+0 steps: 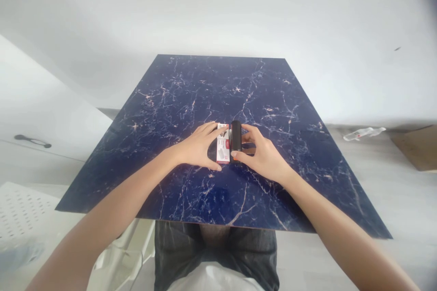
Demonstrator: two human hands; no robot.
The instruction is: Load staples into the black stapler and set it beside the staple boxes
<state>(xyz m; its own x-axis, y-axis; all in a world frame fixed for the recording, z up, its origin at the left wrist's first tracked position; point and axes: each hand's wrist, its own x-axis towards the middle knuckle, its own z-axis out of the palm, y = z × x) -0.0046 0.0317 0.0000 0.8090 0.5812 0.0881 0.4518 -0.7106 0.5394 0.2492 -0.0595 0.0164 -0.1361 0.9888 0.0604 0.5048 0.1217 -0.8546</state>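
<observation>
My right hand point(261, 152) grasps a black oblong object with an orange patch point(236, 138), thumb at its near end. Just beside it, my left hand point(199, 145) arches around a white-and-red printed rectangular box point(223, 149); whether it grips, I can't tell. I'd hold both pieces parallel, pressing lightly. The dark blue, white-veined tabletop point(218, 91) stretches farthest ahead; its near edge, by my lap, leaves less room.

Red-and-white box point(223, 149), orange-marked black object point(236, 136), navy tabletop point(211, 95) with white marble veining
</observation>
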